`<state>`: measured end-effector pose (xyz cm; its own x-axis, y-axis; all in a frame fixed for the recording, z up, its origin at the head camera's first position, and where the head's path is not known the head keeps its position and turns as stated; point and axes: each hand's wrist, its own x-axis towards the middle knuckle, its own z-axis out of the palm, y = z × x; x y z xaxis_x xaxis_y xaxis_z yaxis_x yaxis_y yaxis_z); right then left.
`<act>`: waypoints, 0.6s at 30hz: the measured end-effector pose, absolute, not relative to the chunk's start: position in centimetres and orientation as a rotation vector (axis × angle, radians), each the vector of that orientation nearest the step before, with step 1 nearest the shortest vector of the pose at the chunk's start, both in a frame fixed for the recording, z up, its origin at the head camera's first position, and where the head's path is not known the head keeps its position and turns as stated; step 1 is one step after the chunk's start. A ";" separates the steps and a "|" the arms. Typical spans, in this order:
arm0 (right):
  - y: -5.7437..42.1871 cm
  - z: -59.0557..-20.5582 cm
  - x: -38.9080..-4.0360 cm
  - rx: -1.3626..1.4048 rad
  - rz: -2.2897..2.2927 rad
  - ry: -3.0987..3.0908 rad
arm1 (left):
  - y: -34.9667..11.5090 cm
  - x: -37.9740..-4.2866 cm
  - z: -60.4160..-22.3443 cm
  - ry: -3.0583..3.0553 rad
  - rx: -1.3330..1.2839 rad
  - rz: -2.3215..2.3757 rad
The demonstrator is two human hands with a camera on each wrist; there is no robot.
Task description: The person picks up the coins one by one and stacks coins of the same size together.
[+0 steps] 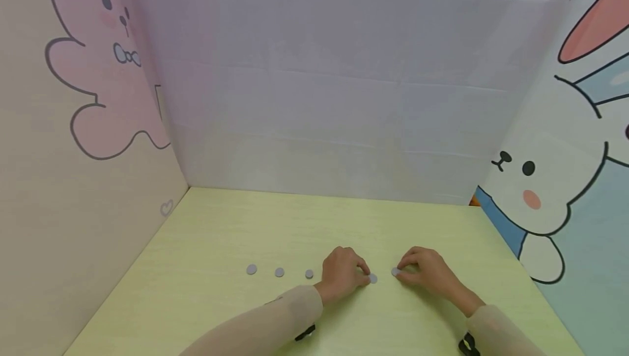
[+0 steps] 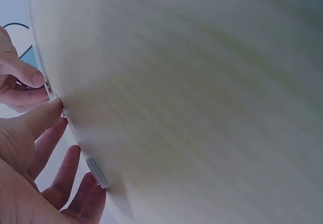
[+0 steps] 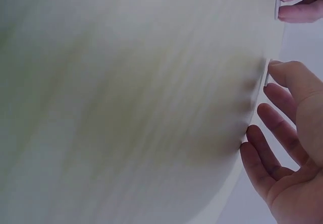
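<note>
My left hand point(image 1: 342, 274) rests low on the table, its thumb and index fingertip pinching the edge of a small flat grey disc point(image 1: 373, 278). Just to the right, my right hand point(image 1: 428, 272) pinches a second grey disc point(image 1: 395, 272) between thumb and forefinger. A narrow gap separates these two discs. Close behind the left hand's little finger sits a thicker grey disc or short stack point(image 2: 96, 172), the nearest of the row on the left. In the right wrist view, the right hand's other fingertips point(image 3: 245, 146) touch the tabletop.
Two more grey discs, one at the far left point(image 1: 251, 269) and one beside it point(image 1: 279, 272), continue the row on the pale yellow table point(image 1: 221, 225). A white back wall point(image 1: 324, 88) and cartoon-printed side panels enclose the table. Dark straps hang near both sleeves.
</note>
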<state>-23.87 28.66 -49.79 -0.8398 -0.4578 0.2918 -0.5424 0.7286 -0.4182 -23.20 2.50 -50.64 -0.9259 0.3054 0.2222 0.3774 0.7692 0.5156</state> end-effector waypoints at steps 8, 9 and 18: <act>26.7 -50.2 -23.4 0.924 0.819 -2.709 | 2.4 -23.1 -50.4 -2.854 -0.568 -0.847; 26.4 -50.2 -23.3 0.939 0.830 -2.701 | 2.4 -23.1 -50.4 -2.856 -0.571 -0.845; 24.6 -49.4 -23.1 0.985 0.850 -2.702 | 2.3 -23.1 -50.3 -2.831 -0.590 -0.826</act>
<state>-23.14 24.63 -49.44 -0.7753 -0.5485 0.3132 -0.6290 0.6255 -0.4616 -23.07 2.29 -50.31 -0.9143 0.3312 0.2331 0.4046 0.7732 0.4883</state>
